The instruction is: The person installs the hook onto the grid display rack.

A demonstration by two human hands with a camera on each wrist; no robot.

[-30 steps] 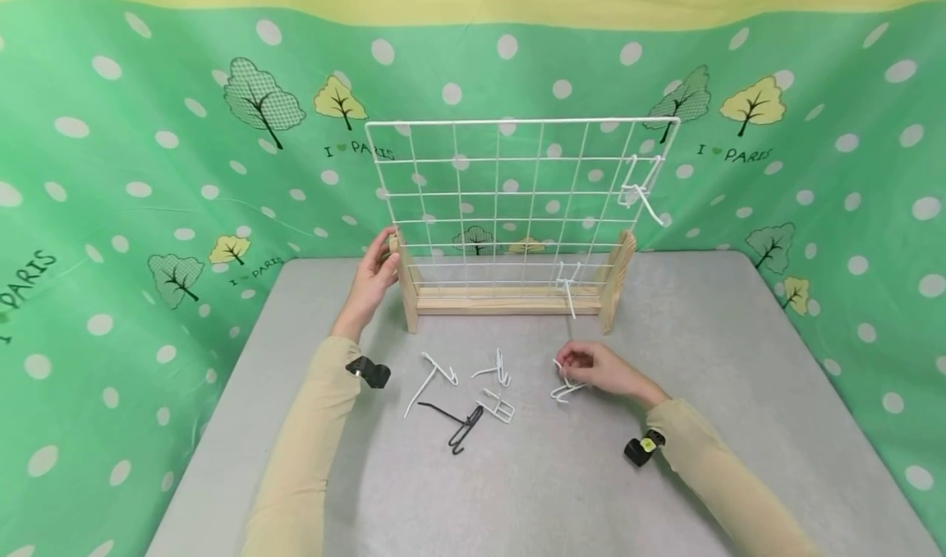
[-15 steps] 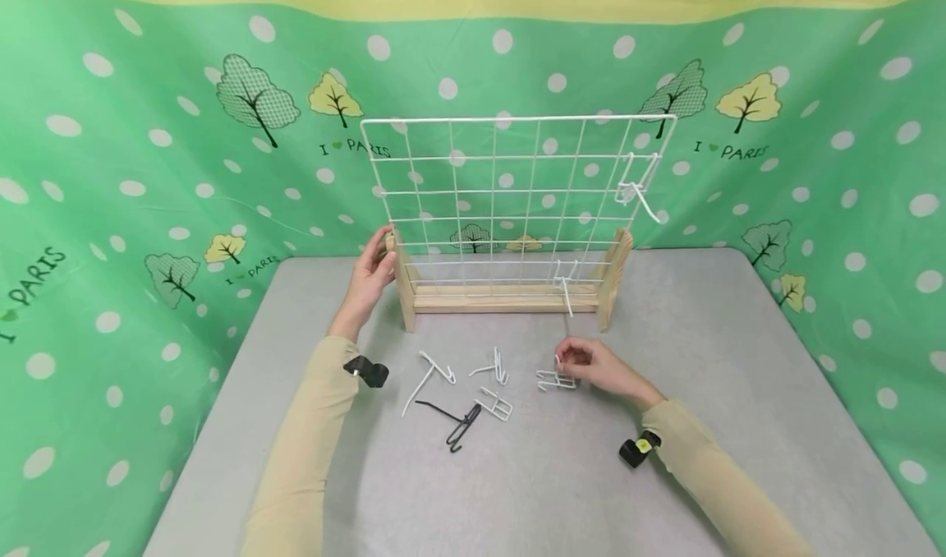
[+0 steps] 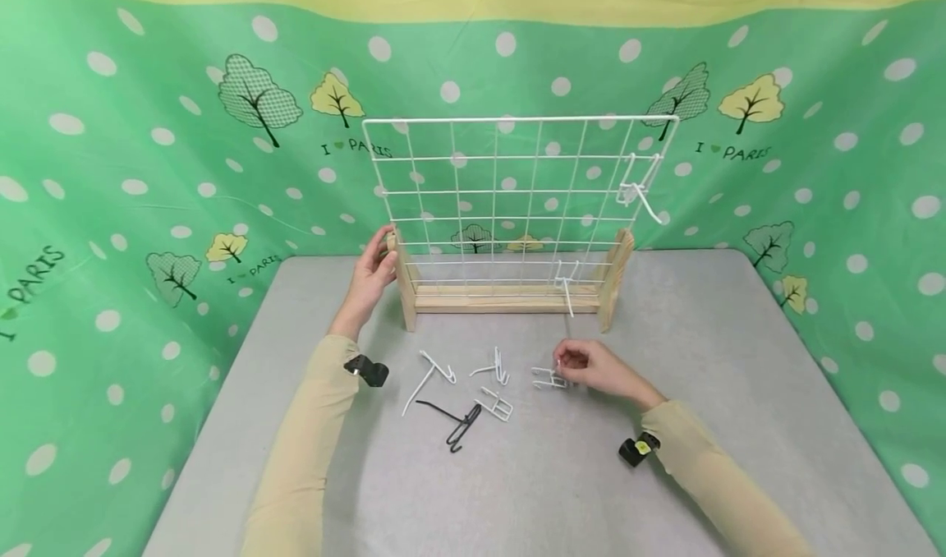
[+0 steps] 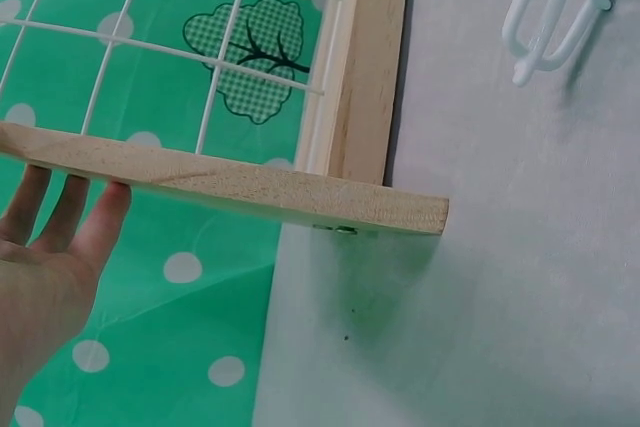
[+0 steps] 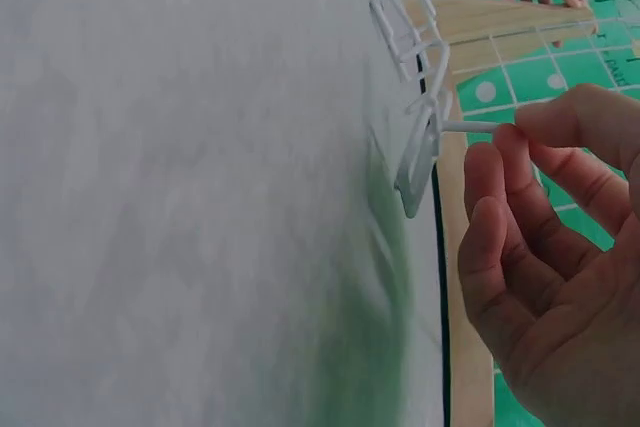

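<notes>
A white wire grid panel [image 3: 495,191] stands upright in a wooden stand [image 3: 510,301]. At the stand's left post, my left hand [image 3: 365,282] holds the wood; in the left wrist view its fingertips [image 4: 108,209] meet the post's outer face [image 4: 240,187]. My right hand [image 3: 591,366] pinches the straight prong of a white wire hook [image 3: 548,378] just over the table, in front of the stand. The right wrist view shows that prong between thumb and fingers, with the hook's frame [image 5: 418,172] pointing away from the palm.
Two white hooks hang on the grid, an upper one [image 3: 634,191] and a lower one [image 3: 566,284]. Left of my right hand lie a black hook [image 3: 464,427] and several white ones, including a long-pronged hook [image 3: 430,376]. A green dotted cloth [image 3: 148,187] surrounds the grey table [image 3: 517,491].
The hook in my right hand has turned, its frame now pointing left instead of lying below the fingers. My left hand stays on the post.
</notes>
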